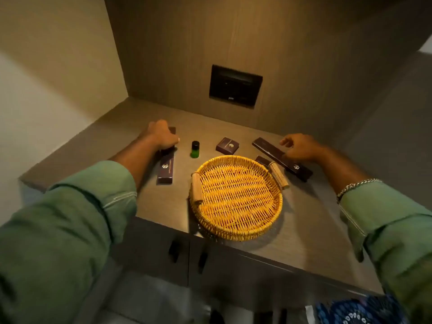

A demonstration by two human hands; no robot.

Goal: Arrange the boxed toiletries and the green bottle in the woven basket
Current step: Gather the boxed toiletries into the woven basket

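- Left hand (161, 136) at ten o'clock, knuckles up, fingers curled downward, green sleeve pushed back.
- Right hand (300, 147) at two o'clock, fingers loosely bent, silver chain bracelet (357, 184) at the wrist.

Desk (304, 230): grey-brown wood grain.
On it: basket (236, 197), green bottle (195, 149), 1 square box (227, 145), 3 long boxes (166, 168).

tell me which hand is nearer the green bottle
Left. The left hand rests on a long box just left of the green bottle; the right hand is far across, past the small box.
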